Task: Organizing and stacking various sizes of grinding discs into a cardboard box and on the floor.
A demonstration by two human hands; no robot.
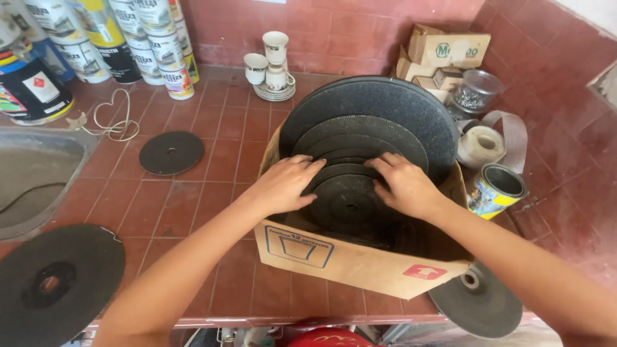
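Sorting through a stack of dark abrasive discs [350, 151] that stand on edge in a cardboard box [334, 257], both hands are down inside the box: the left hand [283, 185] lies with fingers spread and lightly curled over the front discs, and the right hand [403, 186] mirrors it just beside, fingers bent over the rims. Neither hand has closed around a single disc; they press and part the stack rather than grip it, so the step in hand looks like leafing through the discs by size. The smallest disc [347, 204] leans nearest the palms, with larger ones ranked behind, away from the wrists. A next move would call for pinching one rim between fingers and thumb and lifting it straight up, since the discs lean against each other. Loose discs lie on the tiled surface [193, 212]: one [171, 152] beyond the left hand, a large one [54, 289] well left of the left forearm, another [479, 302] under the right forearm. A tin [495, 189] stands just right of the box.
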